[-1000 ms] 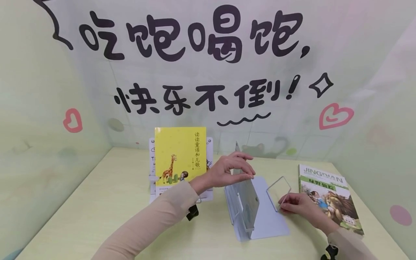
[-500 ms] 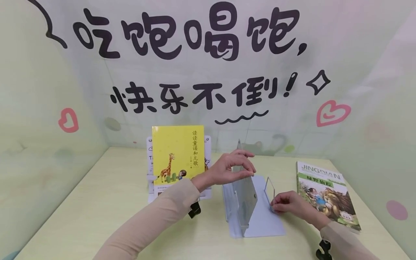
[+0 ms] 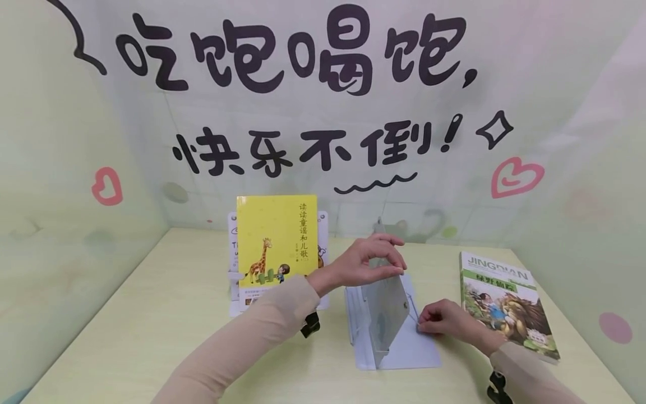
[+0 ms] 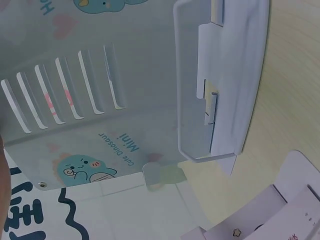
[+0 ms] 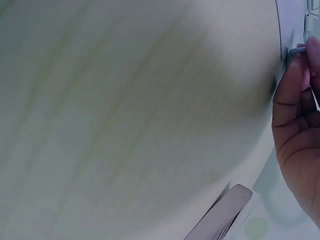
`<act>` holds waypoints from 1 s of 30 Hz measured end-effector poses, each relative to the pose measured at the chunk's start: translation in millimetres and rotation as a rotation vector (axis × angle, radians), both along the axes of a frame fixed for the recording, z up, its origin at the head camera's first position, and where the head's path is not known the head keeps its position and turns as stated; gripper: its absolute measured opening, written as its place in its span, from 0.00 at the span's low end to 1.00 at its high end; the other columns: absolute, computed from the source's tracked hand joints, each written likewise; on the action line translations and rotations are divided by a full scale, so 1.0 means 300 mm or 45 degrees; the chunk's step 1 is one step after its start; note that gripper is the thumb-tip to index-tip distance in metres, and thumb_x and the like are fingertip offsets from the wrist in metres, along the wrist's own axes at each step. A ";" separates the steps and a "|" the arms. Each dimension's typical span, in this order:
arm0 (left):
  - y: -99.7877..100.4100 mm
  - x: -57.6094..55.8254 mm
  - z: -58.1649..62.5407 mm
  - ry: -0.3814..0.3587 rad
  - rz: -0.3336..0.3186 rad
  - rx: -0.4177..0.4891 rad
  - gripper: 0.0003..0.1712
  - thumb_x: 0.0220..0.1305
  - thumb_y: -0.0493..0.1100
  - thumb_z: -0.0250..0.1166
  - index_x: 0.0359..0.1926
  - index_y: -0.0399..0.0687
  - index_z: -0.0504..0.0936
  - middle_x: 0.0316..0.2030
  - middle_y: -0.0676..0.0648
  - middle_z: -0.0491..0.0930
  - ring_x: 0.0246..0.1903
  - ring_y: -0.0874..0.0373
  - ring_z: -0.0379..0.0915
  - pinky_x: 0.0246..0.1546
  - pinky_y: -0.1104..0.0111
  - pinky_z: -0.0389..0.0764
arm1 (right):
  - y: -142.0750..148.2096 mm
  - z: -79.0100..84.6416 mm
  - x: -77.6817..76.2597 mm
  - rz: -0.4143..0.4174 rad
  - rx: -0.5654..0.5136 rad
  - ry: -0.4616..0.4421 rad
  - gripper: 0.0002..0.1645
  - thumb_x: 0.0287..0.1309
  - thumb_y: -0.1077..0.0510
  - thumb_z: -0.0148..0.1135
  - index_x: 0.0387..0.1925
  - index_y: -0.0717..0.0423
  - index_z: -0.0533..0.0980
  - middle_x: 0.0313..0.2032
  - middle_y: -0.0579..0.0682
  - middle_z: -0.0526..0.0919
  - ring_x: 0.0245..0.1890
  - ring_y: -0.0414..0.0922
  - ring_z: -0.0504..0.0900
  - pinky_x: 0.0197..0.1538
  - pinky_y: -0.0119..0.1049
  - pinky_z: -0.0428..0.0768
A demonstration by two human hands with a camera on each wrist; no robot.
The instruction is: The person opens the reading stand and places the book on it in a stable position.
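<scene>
A metal book stand stands half folded on the table, its panel point(image 3: 387, 317) tilted up from the flat base point(image 3: 411, 350). My left hand point(image 3: 364, 261) pinches the panel's upper edge between thumb and fingers. Behind the panel, my right hand point(image 3: 446, 322) pinches a wire support point(image 3: 413, 308) low down, close over the base. The right wrist view shows the wire's end point(image 5: 297, 50) between thumb and finger of the right hand point(image 5: 295, 120). Dinosaur prints and slots cover the panel's front point(image 4: 145, 120) in the left wrist view, with a wire page holder point(image 4: 179, 100) along its lower edge.
Left of the stand, a yellow book point(image 3: 277, 235) stands upright on another book stand point(image 3: 234, 280). A thick book point(image 3: 510, 303) with a lion cover lies at the right, beside my right forearm. A printed backdrop point(image 3: 323, 213) closes off the back of the table.
My right hand has moved left, swinging the wire support in toward the back of the panel. The panel leans slightly further right, my left hand still at its upper edge.
</scene>
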State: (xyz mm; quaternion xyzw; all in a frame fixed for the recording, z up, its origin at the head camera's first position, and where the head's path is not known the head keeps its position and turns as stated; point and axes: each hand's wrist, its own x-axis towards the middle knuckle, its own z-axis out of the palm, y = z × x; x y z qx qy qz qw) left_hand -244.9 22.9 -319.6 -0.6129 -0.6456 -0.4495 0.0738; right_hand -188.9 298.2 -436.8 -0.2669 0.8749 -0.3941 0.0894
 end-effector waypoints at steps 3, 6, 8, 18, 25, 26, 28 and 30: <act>0.002 0.027 0.032 0.010 -0.009 -0.006 0.02 0.57 0.28 0.63 0.31 0.36 0.81 0.34 0.41 0.84 0.56 0.46 0.69 0.63 0.63 0.65 | 0.004 -0.002 0.003 -0.005 -0.002 -0.049 0.08 0.57 0.60 0.63 0.25 0.60 0.78 0.19 0.39 0.75 0.19 0.27 0.67 0.22 0.25 0.69; 0.010 0.036 0.043 0.014 -0.002 -0.016 0.02 0.56 0.28 0.63 0.30 0.35 0.81 0.34 0.41 0.84 0.55 0.46 0.70 0.63 0.64 0.65 | 0.010 -0.001 0.004 0.011 -0.016 -0.095 0.07 0.58 0.61 0.62 0.26 0.62 0.77 0.19 0.38 0.74 0.18 0.27 0.67 0.22 0.25 0.69; 0.020 0.033 0.041 0.021 -0.002 -0.018 0.02 0.56 0.28 0.63 0.31 0.35 0.81 0.34 0.41 0.84 0.55 0.46 0.70 0.63 0.64 0.65 | 0.013 -0.001 0.003 0.025 -0.030 -0.112 0.07 0.58 0.62 0.62 0.27 0.62 0.76 0.19 0.38 0.73 0.19 0.27 0.67 0.22 0.25 0.69; 0.090 -0.051 -0.049 0.043 -0.003 -0.043 0.02 0.58 0.34 0.65 0.33 0.42 0.83 0.35 0.47 0.85 0.58 0.53 0.68 0.64 0.67 0.63 | 0.001 0.003 0.007 -0.029 -0.019 -0.124 0.08 0.57 0.61 0.63 0.26 0.61 0.77 0.19 0.42 0.76 0.17 0.28 0.67 0.20 0.25 0.69; 0.113 -0.054 -0.052 0.056 -0.003 -0.050 0.03 0.60 0.37 0.65 0.34 0.43 0.83 0.36 0.49 0.85 0.58 0.56 0.68 0.64 0.67 0.63 | 0.001 0.006 0.009 -0.091 -0.041 -0.190 0.10 0.57 0.61 0.63 0.25 0.65 0.77 0.19 0.42 0.76 0.16 0.30 0.68 0.20 0.24 0.69; 0.117 -0.054 -0.053 0.061 -0.004 -0.047 0.02 0.59 0.37 0.65 0.34 0.43 0.83 0.36 0.49 0.85 0.58 0.55 0.68 0.64 0.67 0.63 | 0.003 0.005 0.008 -0.090 -0.048 -0.202 0.10 0.57 0.61 0.63 0.26 0.65 0.77 0.19 0.43 0.76 0.16 0.30 0.69 0.20 0.24 0.70; 0.126 -0.053 -0.054 0.066 -0.008 -0.044 0.02 0.59 0.36 0.65 0.34 0.43 0.83 0.35 0.49 0.85 0.58 0.55 0.68 0.63 0.68 0.63 | 0.009 0.000 0.007 -0.077 -0.065 -0.223 0.10 0.57 0.61 0.63 0.28 0.67 0.77 0.20 0.45 0.77 0.17 0.30 0.70 0.20 0.24 0.71; 0.133 -0.053 -0.056 0.068 -0.007 -0.046 0.02 0.59 0.36 0.65 0.34 0.43 0.83 0.36 0.49 0.85 0.58 0.55 0.68 0.63 0.68 0.64 | 0.011 -0.002 0.008 -0.069 -0.084 -0.250 0.10 0.58 0.61 0.62 0.29 0.68 0.78 0.20 0.48 0.79 0.17 0.30 0.71 0.20 0.25 0.71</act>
